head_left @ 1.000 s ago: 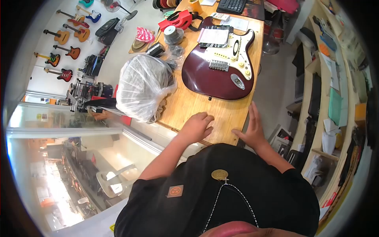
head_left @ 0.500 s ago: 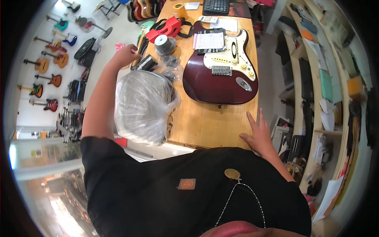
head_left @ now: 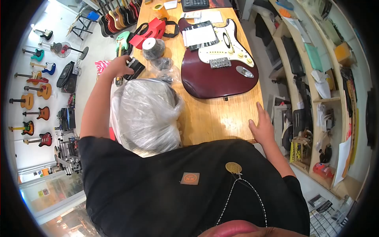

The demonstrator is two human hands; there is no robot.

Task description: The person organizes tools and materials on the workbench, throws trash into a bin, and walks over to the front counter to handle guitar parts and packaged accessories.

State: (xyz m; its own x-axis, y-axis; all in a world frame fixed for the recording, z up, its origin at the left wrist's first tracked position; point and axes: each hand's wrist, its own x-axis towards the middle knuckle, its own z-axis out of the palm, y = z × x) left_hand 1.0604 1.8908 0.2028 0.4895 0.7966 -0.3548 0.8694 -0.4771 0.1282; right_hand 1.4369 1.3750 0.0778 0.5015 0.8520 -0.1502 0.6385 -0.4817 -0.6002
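Observation:
My left hand [head_left: 117, 67] is at the table's left edge, its thumb and fingers closed round the near end of a small black box [head_left: 136, 69]. Just below that box bulges a large, clear plastic bag [head_left: 144, 114]; what it holds is hard to make out. My right hand [head_left: 263, 128] rests at the table's right front corner, thumb and fingers apart, holding nothing. Between the hands, farther up, lies a dark red electric guitar body [head_left: 209, 81] with a cream pickguard [head_left: 233, 47]. Papers [head_left: 199, 36] lie on its upper part.
Behind the box are a wrapped roll [head_left: 153, 48], a red object with black straps [head_left: 152, 33] and an orange tape roll [head_left: 160, 11]. A keyboard [head_left: 195, 4] sits at the far end. Guitars hang on the left wall; loaded shelves [head_left: 312, 79] line the right.
My left hand has come onto the black box and taken hold of it. My right hand stays by the table corner. The whole view has shifted.

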